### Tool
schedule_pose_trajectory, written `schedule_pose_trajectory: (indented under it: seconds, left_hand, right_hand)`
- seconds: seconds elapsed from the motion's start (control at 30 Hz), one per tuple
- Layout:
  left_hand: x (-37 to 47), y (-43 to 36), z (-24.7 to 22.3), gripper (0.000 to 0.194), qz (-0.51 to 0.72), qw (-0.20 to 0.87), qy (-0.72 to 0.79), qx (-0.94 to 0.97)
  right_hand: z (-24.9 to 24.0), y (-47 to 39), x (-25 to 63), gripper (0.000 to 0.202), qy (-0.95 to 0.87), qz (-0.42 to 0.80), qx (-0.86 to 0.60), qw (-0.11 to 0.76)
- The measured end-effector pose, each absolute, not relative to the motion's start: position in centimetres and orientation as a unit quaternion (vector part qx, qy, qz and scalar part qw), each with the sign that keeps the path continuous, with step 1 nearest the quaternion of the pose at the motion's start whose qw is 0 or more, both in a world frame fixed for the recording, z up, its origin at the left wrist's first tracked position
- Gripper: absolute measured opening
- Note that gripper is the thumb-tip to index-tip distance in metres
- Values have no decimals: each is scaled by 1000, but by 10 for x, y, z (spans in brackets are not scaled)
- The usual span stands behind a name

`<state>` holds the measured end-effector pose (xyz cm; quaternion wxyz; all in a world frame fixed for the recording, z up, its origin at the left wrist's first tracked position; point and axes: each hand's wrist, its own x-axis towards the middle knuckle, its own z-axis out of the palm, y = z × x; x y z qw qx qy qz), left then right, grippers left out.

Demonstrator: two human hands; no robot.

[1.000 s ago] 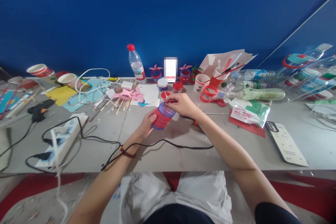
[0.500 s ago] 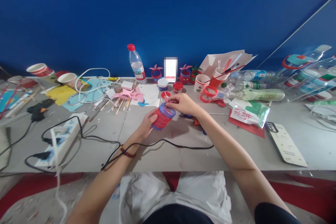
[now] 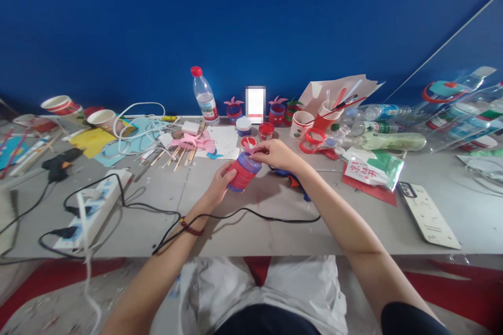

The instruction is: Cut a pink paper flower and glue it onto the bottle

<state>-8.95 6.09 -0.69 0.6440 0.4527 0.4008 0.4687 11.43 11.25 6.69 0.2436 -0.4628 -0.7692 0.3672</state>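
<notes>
My left hand [image 3: 220, 184] is wrapped round a red and purple painted cup [image 3: 244, 174], which is tilted above the table. The fingers of my right hand [image 3: 271, 154] are pinched together at the cup's upper rim. A small pale pink piece shows beside those fingertips, but what they pinch is too small to make out. Under my right wrist lies a blue and orange tool [image 3: 294, 180], partly hidden, with a black cable near it. Just behind the cup are a lid with red paint [image 3: 249, 142] and an open red paint jar [image 3: 266, 131].
Finished-looking cups with paper leaves [image 3: 277, 111] stand along the wall beside a bottle [image 3: 205, 97]. Pink paper scraps [image 3: 194, 141] and sticks lie left of centre. A power strip [image 3: 94, 209] and a black cable [image 3: 251, 211] cross the front; a phone [image 3: 429, 214] lies right.
The painted cup has tipped slightly and shifted a little up between my hands. My right hand stays pinched at its rim; nothing else has visibly moved.
</notes>
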Motion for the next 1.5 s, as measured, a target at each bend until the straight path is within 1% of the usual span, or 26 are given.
schedule_pose_trajectory:
  seconds: [0.17, 0.33, 0.47, 0.63, 0.93, 1.07, 1.17, 1.37, 1.5]
  left_hand:
    - [-88, 61, -11, 61, 473, 631, 408, 461]
    - [-89, 62, -13, 60, 477, 628, 409, 459]
    - [-90, 62, -11, 59, 482, 623, 413, 457]
    - [-91, 62, -12, 57, 487, 613, 413, 465]
    - [-92, 64, -15, 52, 485, 600, 429, 468]
    - [-93, 64, -16, 50, 487, 596, 431, 471]
    - [-94, 65, -18, 51, 495, 582, 428, 482]
    - [-94, 65, -18, 50, 509, 548, 426, 509]
    - [-93, 62, -11, 48, 509, 496, 439, 550]
  right_hand:
    - [59, 114, 111, 18, -786, 329, -459, 251]
    - [56, 113, 107, 19, -796, 285, -459, 272]
    - [59, 110, 104, 16, -787, 303, -460, 280]
    - [64, 108, 105, 23, -787, 294, -470, 272]
    - [65, 115, 115, 17, -776, 383, -445, 229]
    - [67, 115, 122, 28, -789, 390, -429, 204]
    - [66, 116, 124, 33, -791, 380, -433, 208]
    - [64, 116, 122, 26, -795, 366, -437, 208]
    - [60, 116, 119, 22, -789, 362, -436, 238]
